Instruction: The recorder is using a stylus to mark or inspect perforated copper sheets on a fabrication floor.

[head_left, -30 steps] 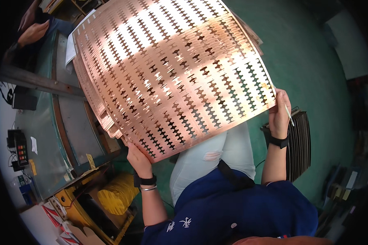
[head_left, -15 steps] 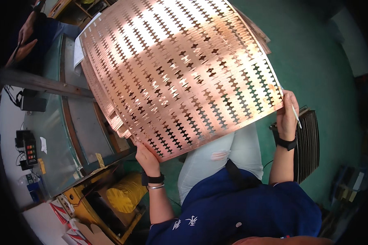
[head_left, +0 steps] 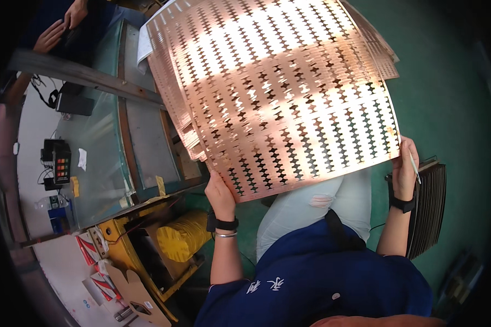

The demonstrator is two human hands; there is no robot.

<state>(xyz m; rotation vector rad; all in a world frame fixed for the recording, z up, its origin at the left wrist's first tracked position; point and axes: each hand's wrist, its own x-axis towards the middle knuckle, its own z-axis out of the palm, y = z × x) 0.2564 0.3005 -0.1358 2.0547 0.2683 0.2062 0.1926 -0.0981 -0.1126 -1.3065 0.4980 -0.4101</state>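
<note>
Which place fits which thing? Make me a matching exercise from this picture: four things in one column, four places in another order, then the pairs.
Things:
1. copper sheet
2. yellow roll
3. thin stick
4. stack of dark plates

Places:
A. on the green floor beside the right forearm
B. held up between both hands
C. low down under the glass table's edge
D. in the right hand

Pairs: 1-B, 2-C, 3-D, 4-A. The left hand grips the sheet's lower edge.
</note>
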